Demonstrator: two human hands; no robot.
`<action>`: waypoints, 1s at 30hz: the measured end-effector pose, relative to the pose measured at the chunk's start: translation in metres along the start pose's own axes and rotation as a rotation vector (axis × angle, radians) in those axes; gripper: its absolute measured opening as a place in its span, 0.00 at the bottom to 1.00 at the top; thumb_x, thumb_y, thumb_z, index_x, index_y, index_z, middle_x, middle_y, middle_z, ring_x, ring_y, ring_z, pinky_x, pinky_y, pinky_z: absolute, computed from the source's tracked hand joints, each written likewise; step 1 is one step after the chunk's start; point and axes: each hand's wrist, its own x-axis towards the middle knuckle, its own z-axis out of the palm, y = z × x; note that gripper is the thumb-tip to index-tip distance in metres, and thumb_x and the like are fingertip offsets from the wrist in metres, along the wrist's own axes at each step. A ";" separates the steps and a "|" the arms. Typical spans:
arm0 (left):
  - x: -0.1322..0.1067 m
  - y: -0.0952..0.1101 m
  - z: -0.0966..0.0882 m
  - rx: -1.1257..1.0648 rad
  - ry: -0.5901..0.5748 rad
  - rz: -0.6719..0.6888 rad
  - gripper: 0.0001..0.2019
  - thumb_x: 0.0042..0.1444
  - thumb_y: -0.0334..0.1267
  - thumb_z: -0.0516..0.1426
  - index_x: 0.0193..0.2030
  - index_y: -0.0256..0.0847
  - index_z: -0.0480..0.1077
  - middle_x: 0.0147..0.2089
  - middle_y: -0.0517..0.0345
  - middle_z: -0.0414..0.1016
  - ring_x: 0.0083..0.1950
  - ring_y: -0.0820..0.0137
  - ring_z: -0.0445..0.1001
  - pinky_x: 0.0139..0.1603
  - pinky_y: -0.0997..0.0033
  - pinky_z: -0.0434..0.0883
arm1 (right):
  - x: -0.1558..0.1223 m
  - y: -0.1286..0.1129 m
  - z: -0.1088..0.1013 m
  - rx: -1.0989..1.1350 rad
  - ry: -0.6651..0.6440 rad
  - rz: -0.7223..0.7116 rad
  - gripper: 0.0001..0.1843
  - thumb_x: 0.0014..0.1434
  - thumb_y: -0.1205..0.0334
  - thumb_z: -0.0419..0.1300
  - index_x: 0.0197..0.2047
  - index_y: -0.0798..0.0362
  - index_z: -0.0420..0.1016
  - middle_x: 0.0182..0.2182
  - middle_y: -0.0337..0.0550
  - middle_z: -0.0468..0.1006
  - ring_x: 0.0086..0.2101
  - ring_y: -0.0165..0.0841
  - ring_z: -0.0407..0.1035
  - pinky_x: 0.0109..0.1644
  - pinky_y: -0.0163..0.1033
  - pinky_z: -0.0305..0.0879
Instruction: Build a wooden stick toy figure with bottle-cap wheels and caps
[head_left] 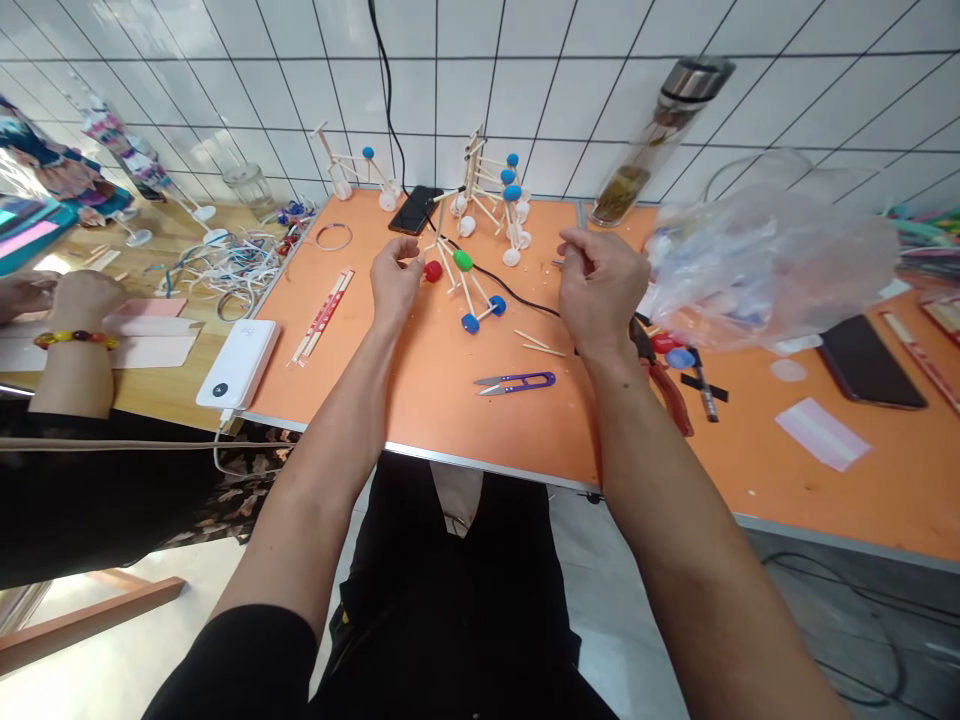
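Left hand (394, 285) is sitting just left of the stick model (457, 275), which is lying near the middle of the desk (420, 410). Its fingers (401, 253) are drawn narrow and pointing right, with the model's red ball (433, 270) just beside them; can't tell if they are touching it or holding anything. The model's long axis is running diagonally from the back edge side down right toward the front edge, with the green ball (463, 260) partway along and two blue balls (470, 322) at the low end. Left hand is the nearer one. Right hand (600, 285) is hovering right of the model, its fingers (574, 243) pinched narrow on something small, mostly hidden, can't tell what. A black cable (495, 282) is crossing the model and heading toward the right hand. Two more stick models (487, 190) are standing near the back edge, by a phone (415, 210). Purple scissors (515, 382) are lying near the front edge, with red-handled pliers (667, 385) by the right wrist and a plastic bag (765, 265) off to the right. A power bank (238, 363) is sitting at the front left corner. Off the desk's left edge, a co-worker's hand (86, 300) is wearing a bead bracelet (75, 340).
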 end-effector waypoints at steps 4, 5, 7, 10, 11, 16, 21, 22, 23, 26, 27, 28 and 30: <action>0.006 -0.014 0.003 -0.026 -0.056 0.033 0.19 0.56 0.27 0.69 0.53 0.48 0.86 0.52 0.53 0.94 0.56 0.58 0.93 0.62 0.54 0.89 | 0.000 -0.005 -0.001 0.012 0.035 -0.005 0.26 0.81 0.73 0.58 0.65 0.50 0.96 0.58 0.52 0.98 0.62 0.48 0.92 0.76 0.55 0.85; 0.007 -0.017 0.003 -0.041 -0.071 0.034 0.20 0.56 0.27 0.69 0.54 0.48 0.85 0.53 0.52 0.94 0.56 0.58 0.93 0.61 0.54 0.90 | 0.000 -0.004 -0.001 0.014 0.039 -0.005 0.26 0.80 0.74 0.58 0.66 0.50 0.96 0.59 0.51 0.98 0.62 0.48 0.92 0.76 0.55 0.85; 0.011 -0.021 0.004 -0.063 -0.106 0.026 0.19 0.57 0.29 0.71 0.56 0.48 0.85 0.53 0.51 0.94 0.56 0.58 0.93 0.60 0.55 0.90 | 0.001 -0.001 -0.003 0.002 0.021 0.010 0.28 0.80 0.75 0.58 0.67 0.49 0.96 0.60 0.49 0.98 0.63 0.48 0.92 0.77 0.56 0.84; 0.014 -0.023 0.003 -0.066 -0.150 0.019 0.17 0.62 0.34 0.73 0.57 0.48 0.83 0.52 0.50 0.93 0.54 0.58 0.93 0.59 0.54 0.91 | 0.002 0.000 -0.006 -0.046 -0.100 0.048 0.28 0.82 0.71 0.58 0.71 0.45 0.95 0.66 0.50 0.97 0.68 0.52 0.90 0.77 0.59 0.84; 0.014 -0.023 0.003 -0.064 -0.154 0.021 0.16 0.62 0.35 0.74 0.56 0.48 0.83 0.51 0.51 0.93 0.53 0.58 0.93 0.59 0.54 0.91 | 0.001 -0.001 -0.007 -0.070 -0.161 0.059 0.27 0.84 0.68 0.58 0.72 0.44 0.95 0.68 0.51 0.96 0.69 0.54 0.89 0.77 0.60 0.84; 0.007 -0.005 0.001 -0.090 -0.129 -0.017 0.13 0.58 0.35 0.78 0.46 0.48 0.84 0.39 0.58 0.88 0.42 0.64 0.87 0.45 0.65 0.86 | -0.007 -0.019 -0.007 -0.214 -0.417 0.068 0.27 0.84 0.63 0.59 0.75 0.47 0.94 0.73 0.57 0.92 0.72 0.61 0.85 0.74 0.63 0.82; -0.007 0.024 -0.001 -0.099 -0.067 -0.108 0.12 0.55 0.31 0.80 0.39 0.47 0.84 0.34 0.61 0.85 0.35 0.69 0.82 0.36 0.72 0.78 | -0.015 -0.029 -0.001 -0.322 -0.524 0.024 0.28 0.84 0.64 0.57 0.75 0.51 0.94 0.74 0.61 0.91 0.70 0.59 0.84 0.67 0.56 0.80; -0.010 0.028 -0.001 -0.093 -0.063 -0.115 0.12 0.56 0.30 0.79 0.38 0.47 0.84 0.34 0.61 0.85 0.35 0.69 0.82 0.35 0.73 0.77 | -0.016 -0.029 0.000 -0.337 -0.539 0.016 0.28 0.84 0.64 0.57 0.75 0.52 0.93 0.74 0.61 0.91 0.69 0.59 0.84 0.66 0.55 0.79; -0.011 0.031 -0.001 -0.086 -0.062 -0.116 0.11 0.56 0.29 0.78 0.39 0.48 0.85 0.34 0.62 0.85 0.34 0.70 0.81 0.34 0.73 0.76 | -0.016 -0.029 0.001 -0.350 -0.555 0.011 0.28 0.84 0.64 0.57 0.75 0.52 0.93 0.74 0.62 0.91 0.69 0.59 0.84 0.64 0.54 0.79; -0.014 0.035 -0.002 -0.065 -0.052 -0.097 0.12 0.55 0.27 0.73 0.42 0.50 0.87 0.31 0.65 0.80 0.31 0.71 0.77 0.33 0.74 0.74 | -0.016 -0.028 0.002 -0.378 -0.597 0.003 0.27 0.85 0.63 0.58 0.76 0.52 0.93 0.74 0.63 0.90 0.70 0.60 0.84 0.63 0.54 0.78; -0.015 0.035 -0.002 -0.059 -0.049 -0.090 0.13 0.55 0.26 0.73 0.43 0.50 0.87 0.30 0.67 0.78 0.30 0.71 0.75 0.33 0.73 0.74 | -0.016 -0.028 0.002 -0.384 -0.607 0.001 0.27 0.86 0.63 0.59 0.76 0.52 0.92 0.74 0.64 0.90 0.70 0.60 0.84 0.63 0.54 0.77; -0.015 0.035 -0.003 -0.056 -0.047 -0.083 0.14 0.55 0.26 0.72 0.44 0.50 0.88 0.29 0.67 0.76 0.29 0.71 0.74 0.33 0.73 0.74 | -0.016 -0.028 0.002 -0.387 -0.616 0.000 0.26 0.86 0.62 0.59 0.76 0.53 0.92 0.73 0.64 0.90 0.70 0.61 0.84 0.64 0.55 0.77; -0.015 0.035 -0.004 -0.052 -0.055 -0.075 0.14 0.55 0.26 0.72 0.44 0.50 0.88 0.28 0.68 0.74 0.28 0.72 0.73 0.33 0.74 0.74 | -0.016 -0.028 0.002 -0.385 -0.628 -0.007 0.26 0.87 0.63 0.59 0.77 0.53 0.92 0.73 0.66 0.90 0.71 0.61 0.84 0.65 0.55 0.77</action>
